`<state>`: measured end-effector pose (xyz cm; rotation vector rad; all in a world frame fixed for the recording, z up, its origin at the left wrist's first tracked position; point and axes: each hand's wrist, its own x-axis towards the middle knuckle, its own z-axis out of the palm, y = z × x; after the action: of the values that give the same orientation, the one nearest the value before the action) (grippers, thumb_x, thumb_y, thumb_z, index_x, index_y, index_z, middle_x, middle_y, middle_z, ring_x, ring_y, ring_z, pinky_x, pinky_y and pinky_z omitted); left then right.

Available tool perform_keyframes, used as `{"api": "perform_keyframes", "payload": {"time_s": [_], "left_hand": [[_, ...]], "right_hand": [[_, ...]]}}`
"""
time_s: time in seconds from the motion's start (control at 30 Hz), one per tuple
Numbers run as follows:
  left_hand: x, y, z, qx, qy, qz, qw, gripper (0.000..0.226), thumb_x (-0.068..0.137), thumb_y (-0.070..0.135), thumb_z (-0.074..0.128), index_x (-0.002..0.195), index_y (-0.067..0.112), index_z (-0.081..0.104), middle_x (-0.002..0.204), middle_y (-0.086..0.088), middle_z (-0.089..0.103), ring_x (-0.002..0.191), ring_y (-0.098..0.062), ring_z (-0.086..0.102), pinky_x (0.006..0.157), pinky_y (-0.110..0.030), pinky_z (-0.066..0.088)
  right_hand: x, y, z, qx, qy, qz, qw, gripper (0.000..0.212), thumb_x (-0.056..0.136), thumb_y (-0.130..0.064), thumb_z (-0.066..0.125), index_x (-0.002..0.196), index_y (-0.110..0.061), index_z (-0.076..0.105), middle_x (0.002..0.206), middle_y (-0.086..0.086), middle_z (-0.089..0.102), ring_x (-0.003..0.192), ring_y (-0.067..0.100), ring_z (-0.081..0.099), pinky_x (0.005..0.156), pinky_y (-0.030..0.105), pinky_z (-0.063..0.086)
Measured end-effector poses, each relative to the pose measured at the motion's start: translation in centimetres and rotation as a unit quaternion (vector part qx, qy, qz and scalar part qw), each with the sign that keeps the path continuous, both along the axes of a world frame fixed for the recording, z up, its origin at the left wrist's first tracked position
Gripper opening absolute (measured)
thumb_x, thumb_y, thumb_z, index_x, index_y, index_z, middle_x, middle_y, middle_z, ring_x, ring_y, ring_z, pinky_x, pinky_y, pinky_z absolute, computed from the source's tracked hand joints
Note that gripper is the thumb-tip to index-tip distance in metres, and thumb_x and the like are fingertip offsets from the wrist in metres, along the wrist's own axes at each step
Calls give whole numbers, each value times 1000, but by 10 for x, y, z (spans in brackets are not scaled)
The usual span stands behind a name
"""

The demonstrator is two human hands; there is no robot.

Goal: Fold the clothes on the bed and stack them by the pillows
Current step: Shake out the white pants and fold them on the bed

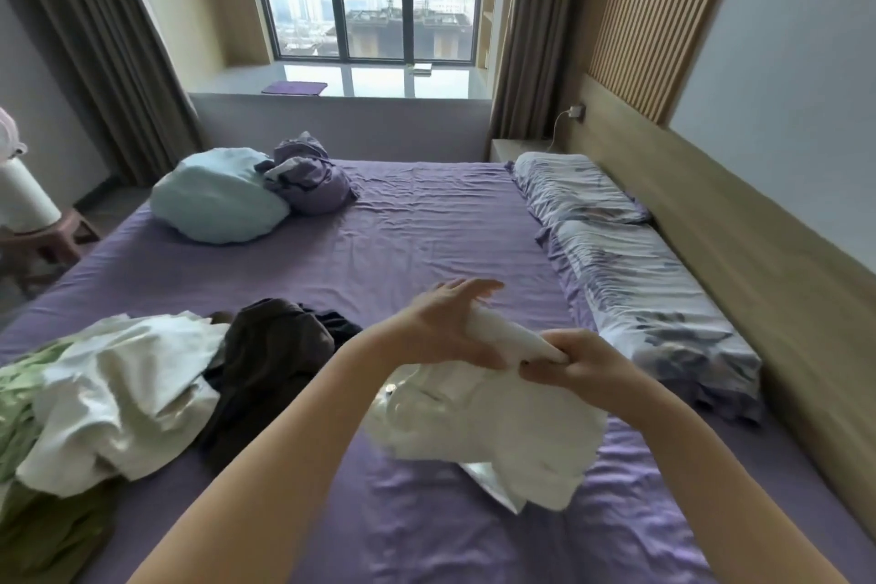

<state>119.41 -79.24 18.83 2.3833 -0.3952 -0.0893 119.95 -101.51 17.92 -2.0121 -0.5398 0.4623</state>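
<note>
A white garment (pixel 493 432) hangs from both my hands above the purple bed sheet (pixel 426 228). My right hand (pixel 576 363) grips a bunched part of it, fingers curled round the cloth. My left hand (pixel 441 327) lies along the same white roll with its fingers straight, thumb under it. A heap of unfolded clothes lies at the left: white pieces (pixel 123 389), a dark brown one (pixel 275 365) and green ones (pixel 28 441). Two flower-patterned pillows (pixel 649 289) lie along the headboard at the right.
A pale blue cushion (pixel 213 197) and a crumpled purple bundle (pixel 308 178) sit at the bed's far left corner. A window ledge (pixel 341 83) runs behind the bed. A stool with a white cylinder (pixel 23 199) stands at the left edge.
</note>
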Motion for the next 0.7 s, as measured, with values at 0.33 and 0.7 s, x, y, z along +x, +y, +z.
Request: {"api": "perform_keyframes", "payload": {"time_s": [0.33,0.7], "left_hand": [[-19,33,-4,-135,162,12,977,60,66,43,83,116,48,51,104,10,63,87,-3,63,73,-21,54],[-5,-9,-188,-7,218,135,967,51,87,28,67,134,18,49,124,-5,55,109,-17,55,92,-24,42]], "right_hand": [[-46,-1,-12,164,161,-2,973,38,72,-26,78,98,-3,63,83,13,62,73,23,59,60,31,47],[-20,-33,-213,-72,144,-270,949,16,84,-11,67,94,-14,55,90,3,63,79,18,58,63,27,41]]}}
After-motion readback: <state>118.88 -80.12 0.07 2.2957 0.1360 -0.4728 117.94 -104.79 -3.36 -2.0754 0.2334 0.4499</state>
